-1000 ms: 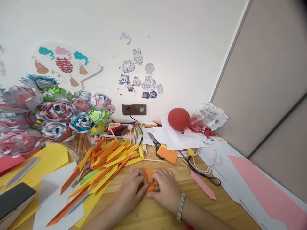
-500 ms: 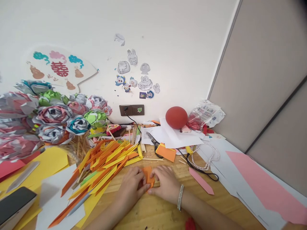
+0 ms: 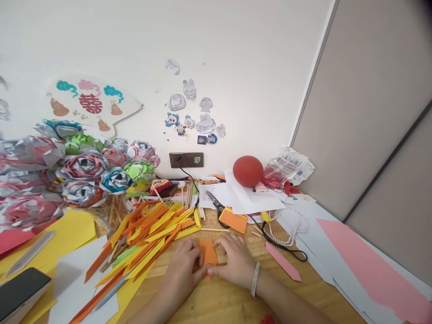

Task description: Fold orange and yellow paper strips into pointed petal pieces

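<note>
A small piece of orange paper (image 3: pixel 209 252) lies on the wooden table between my hands. My left hand (image 3: pixel 187 265) grips its left side with curled fingers, the thumb at its lower edge. From the right, my right hand (image 3: pixel 234 261) holds the lower edge near the thumb, its index finger bent over the paper's right side. Both thumb tips nearly meet, and the paper's underside is hidden. Beyond the hands lie more orange paper pieces (image 3: pixel 233 220) on a pair of black scissors (image 3: pixel 216 203). Folded orange and yellow paper strips (image 3: pixel 148 238) are heaped to the left.
Paper flowers (image 3: pixel 84 166) crowd the back left, near a phone (image 3: pixel 23 290). A red balloon (image 3: pixel 248 171) rests by the wall on white paper. At right are a bead string (image 3: pixel 299 222), a black cord (image 3: pixel 286 248), a pink strip (image 3: pixel 282 262) and large pink paper (image 3: pixel 367 256).
My right index finger has lifted slightly and moved away from the orange paper's middle, so more of it shows. The camera view has tilted up a little.
</note>
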